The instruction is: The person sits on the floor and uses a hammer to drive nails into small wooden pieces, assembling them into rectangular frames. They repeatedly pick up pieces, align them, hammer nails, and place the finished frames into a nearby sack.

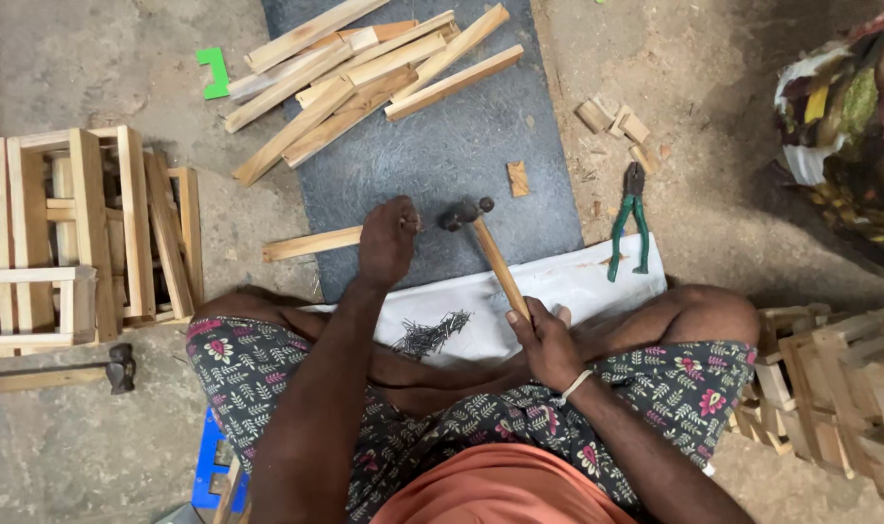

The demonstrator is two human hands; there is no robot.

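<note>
Concrete floor, dark mat (461, 146): our right hand (544, 340) grips the hammer (481, 247) at frame centre.
Our left hand (385, 241), closed around the wood strip (311, 243), sits beside the hammer head; we judge a skewed blow could hit those fingers.

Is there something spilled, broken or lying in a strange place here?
Nothing is clearly damaged. Small nails lie in a loose heap on the white sheet, and offcuts are scattered on the floor near the green pliers.

Soft, even daylight fills the scene; shadows under the wooden slats (364, 82) stay faint, focus is crisp centrally, and edges bend slightly.
</note>
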